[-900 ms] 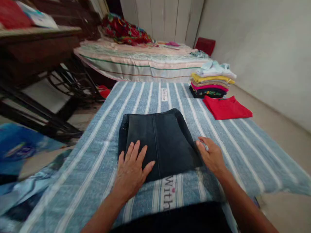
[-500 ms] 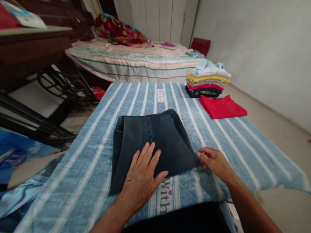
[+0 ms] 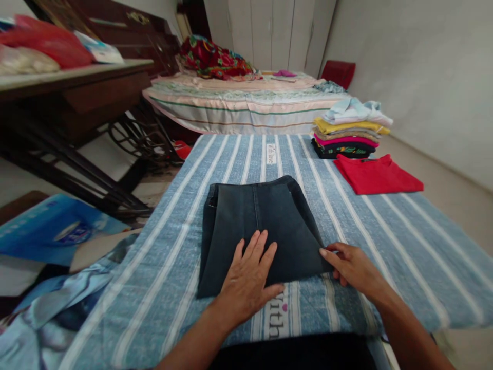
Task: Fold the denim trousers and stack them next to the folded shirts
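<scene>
A pair of dark folded jeans (image 3: 257,221) lies in the middle of a blue and white striped mat (image 3: 385,241). My left hand (image 3: 250,277) rests flat on the near edge of the jeans, fingers stretched out. My right hand (image 3: 352,267) is at the jeans' near right corner, its fingers curled and pinching the corner of the fabric.
A folded red shirt (image 3: 377,174) lies at the mat's far right, with a stack of folded clothes (image 3: 352,134) behind it. A low bed (image 3: 246,100) with a bright cloth heap stands beyond. A dark wooden table (image 3: 73,97) and blue bags (image 3: 54,231) are on the left.
My left hand slid right along the jeans' near edge toward the middle. My right hand drew back to the near right corner. The view shifted a little.
</scene>
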Demonstrator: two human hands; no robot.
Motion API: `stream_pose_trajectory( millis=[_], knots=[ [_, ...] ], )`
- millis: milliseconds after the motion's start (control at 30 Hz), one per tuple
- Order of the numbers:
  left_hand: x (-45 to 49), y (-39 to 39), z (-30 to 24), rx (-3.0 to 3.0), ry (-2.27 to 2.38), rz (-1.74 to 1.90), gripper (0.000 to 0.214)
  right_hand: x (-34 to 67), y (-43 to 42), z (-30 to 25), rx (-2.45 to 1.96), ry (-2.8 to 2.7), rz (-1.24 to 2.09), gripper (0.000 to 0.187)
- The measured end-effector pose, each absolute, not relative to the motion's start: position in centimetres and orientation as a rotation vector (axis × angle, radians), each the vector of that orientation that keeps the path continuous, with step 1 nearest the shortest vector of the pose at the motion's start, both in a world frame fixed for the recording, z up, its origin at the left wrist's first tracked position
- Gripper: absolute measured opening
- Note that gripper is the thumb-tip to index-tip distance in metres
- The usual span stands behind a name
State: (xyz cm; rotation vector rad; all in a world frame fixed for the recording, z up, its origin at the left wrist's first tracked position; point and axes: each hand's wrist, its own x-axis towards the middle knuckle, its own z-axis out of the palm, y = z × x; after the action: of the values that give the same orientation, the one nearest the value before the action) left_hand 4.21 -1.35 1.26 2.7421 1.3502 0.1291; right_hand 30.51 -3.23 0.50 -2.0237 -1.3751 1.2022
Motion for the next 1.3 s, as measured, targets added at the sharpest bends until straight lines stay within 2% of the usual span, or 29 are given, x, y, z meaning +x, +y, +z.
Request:
stream_pose_trajectory(
  millis=[300, 567, 767, 833, 967, 1033, 1133, 1300],
  knots=[
    [4.4, -2.0, 1.4, 2.671, 1.357, 0.104, 0.078, 30.6, -3.0, -0.1, -2.098, -1.315, 1.323, 0.043],
    [4.1, -2.2, 0.8, 2.662, 1.327, 0.163, 0.08, 30.6, -3.3, -0.1, -2.138, -1.371, 1.224, 0.045],
    [3.3, -3.0, 2.4, 2.506, 1.278, 0.377, 0.069, 30.7, -3.2, 0.1, -2.138, -1.347, 1.246, 0.042],
    [1.9, -3.6, 2.9, 2.381, 1.36, 0.606, 0.055, 30.6, -3.2, 0.0, -2.138, -1.357, 1.226, 0.042],
    [-2.5, -4.7, 3.2, 1.853, 1.831, 1.049, 0.037, 30.4, -3.1, 0.0, -2.157, -1.387, 1.192, 0.043],
    [-4.5, -5.3, 3.1, 1.493, 1.924, 1.047, 0.035, 30.3, -3.1, 0.0, -2.163, -1.398, 1.178, 0.043],
    [-6.2, -6.1, 3.1, 1.133, 1.827, 0.939, 0.037, 30.3, -3.0, 0.1, -2.164, -1.426, 1.159, 0.043],
    [-6.1, -6.4, 3.6, 0.988, 1.767, 0.868, 0.04, 30.2, -3.2, 0.1, -2.174, -1.433, 1.133, 0.043]
  ],
)
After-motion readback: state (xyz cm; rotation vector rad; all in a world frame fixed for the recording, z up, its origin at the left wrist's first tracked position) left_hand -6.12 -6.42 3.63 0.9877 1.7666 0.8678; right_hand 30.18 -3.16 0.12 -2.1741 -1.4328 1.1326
